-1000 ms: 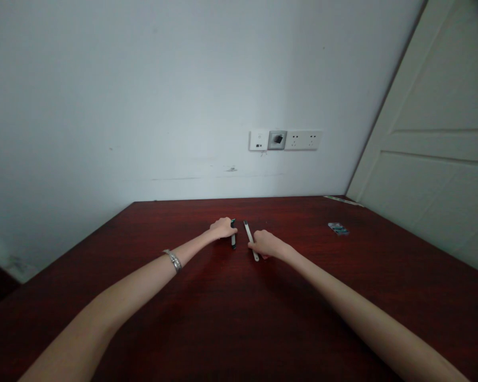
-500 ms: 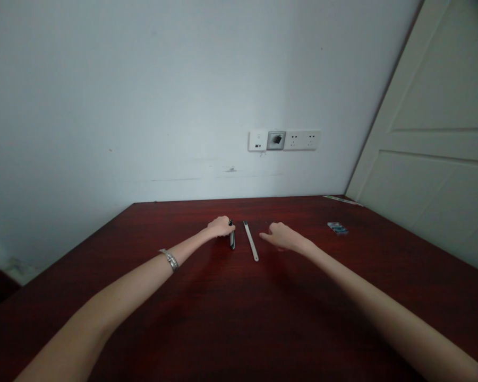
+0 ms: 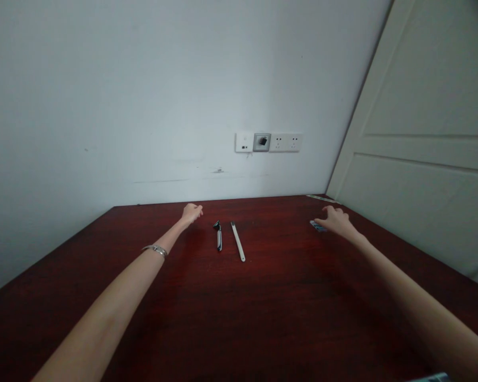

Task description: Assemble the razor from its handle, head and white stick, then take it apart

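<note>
A razor (image 3: 219, 240) with a dark head and a pale and black handle lies on the dark red table (image 3: 239, 313). Beside it, to the right, is a slim white stick (image 3: 238, 244) with a dark far tip and a small hole at its near end. My left hand (image 3: 192, 213), a bracelet on its wrist, hovers left of the razor, apart from it, with loosely bent fingers and nothing in them. At the right, my right hand (image 3: 338, 220) is spread at a small flat bluish packet (image 3: 317, 226), partly covering it; I cannot tell whether they touch.
A white wall with a row of sockets (image 3: 269, 142) rises behind the table. Along the right stands a pale panelled door (image 3: 422, 143). A thin printed strip (image 3: 322, 199) lies at the far right edge. Part of a pale object (image 3: 436, 378) shows at the bottom right.
My left hand has let go of the razor and moved left. My right hand has gone right, from near the white stick to the packet. The view has turned slightly right.
</note>
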Demonstrator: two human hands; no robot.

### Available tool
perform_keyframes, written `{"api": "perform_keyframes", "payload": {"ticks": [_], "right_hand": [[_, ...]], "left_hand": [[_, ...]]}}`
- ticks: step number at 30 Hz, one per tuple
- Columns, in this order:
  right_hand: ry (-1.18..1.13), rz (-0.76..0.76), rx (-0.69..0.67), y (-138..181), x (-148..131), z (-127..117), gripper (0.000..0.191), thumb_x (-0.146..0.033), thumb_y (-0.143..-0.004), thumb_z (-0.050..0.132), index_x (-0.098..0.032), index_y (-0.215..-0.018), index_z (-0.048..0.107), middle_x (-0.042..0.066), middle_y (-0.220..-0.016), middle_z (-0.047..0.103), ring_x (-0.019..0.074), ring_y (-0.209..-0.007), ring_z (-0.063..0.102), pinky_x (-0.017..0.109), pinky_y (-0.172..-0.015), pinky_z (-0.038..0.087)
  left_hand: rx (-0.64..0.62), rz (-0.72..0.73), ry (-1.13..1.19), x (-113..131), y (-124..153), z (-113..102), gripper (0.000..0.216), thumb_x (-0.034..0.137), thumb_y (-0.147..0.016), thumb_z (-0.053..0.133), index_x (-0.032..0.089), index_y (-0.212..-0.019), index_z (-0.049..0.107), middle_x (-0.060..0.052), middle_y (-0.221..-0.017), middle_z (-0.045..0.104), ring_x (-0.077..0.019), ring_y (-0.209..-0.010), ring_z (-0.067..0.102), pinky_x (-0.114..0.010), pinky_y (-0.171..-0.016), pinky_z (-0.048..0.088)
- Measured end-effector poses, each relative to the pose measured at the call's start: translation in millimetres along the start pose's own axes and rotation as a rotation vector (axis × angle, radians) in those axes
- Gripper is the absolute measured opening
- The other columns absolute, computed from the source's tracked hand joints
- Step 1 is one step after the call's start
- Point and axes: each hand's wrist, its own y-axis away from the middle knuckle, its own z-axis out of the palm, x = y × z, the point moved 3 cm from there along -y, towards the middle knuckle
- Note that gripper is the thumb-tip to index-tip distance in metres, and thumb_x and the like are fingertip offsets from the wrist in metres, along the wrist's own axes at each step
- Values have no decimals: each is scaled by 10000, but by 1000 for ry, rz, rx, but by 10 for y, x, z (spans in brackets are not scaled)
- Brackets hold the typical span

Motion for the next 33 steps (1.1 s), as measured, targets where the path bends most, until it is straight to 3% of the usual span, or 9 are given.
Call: {"api": "perform_keyframes", "payload": {"ticks": [4,9,23,27,33], "right_hand": [[29,36,-58,57,160,205,667,-531,-741,536,-52,-1199,455,253,-1109,528,376,-1076,489,435,-909,313],[-5,2,-65,125,124,361,665,-491,-750,523,-41,-1228,416,231,-1127,530,359,-1066,497,408,-910,317],[-35,103,-17,132,-19,381,523,-385,-783,514,-16,-1147,449,241,-1029,575,329,-965,551,383,-831,346],[-106,25,45,189,-325,363,491,-384,-766,538,-46,-1115,464,214,-1014,581,310,-952,544,374,-829,338],[-225,-196,86,487,-1264,312,391,-388,-772,528,-127,-1061,480,149,-998,569,267,-927,514,335,-777,347]], "left_hand": [[34,5,19,-182,42,97,307,245,-789,397,120,-621,621,-28,-543,597,-92,-481,519,-171,-478,385],[95,28,46,-289,28,131,303,241,-777,398,139,-583,607,-22,-529,599,-113,-528,547,-183,-538,399],[200,105,105,-439,-6,217,304,303,-741,406,166,-535,582,-21,-527,593,-156,-573,565,-231,-613,394],[208,114,108,-434,0,216,289,286,-730,417,169,-525,583,-22,-541,606,-161,-585,572,-240,-635,395],[207,123,110,-414,40,200,290,278,-740,419,168,-527,582,-31,-584,636,-163,-611,586,-237,-643,398]]}}
